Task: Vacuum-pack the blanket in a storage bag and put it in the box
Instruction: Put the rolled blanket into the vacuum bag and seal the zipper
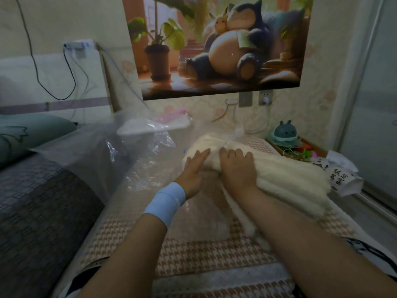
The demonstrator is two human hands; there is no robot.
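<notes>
Left hand (193, 168): fingers straight, flat against near side of the cream blanket (290, 175); blue wristband (165, 203) on that wrist. Right hand (236, 168): on top of the blanket, fingers curled into the fold, gripping it.

Blanket: bunched roll on the patterned mat (204, 254), over a clear plastic bag (146, 166). Cannot tell whether its far end is inside the bag.

Bag crumples up onto the bed (43, 201) at left. Pink-and-white packet (154, 125) beyond it. Crowding the blanket's right end: printed white cloth (341, 177), touching; basket (318, 149) with teal toy (284, 132) just behind.
</notes>
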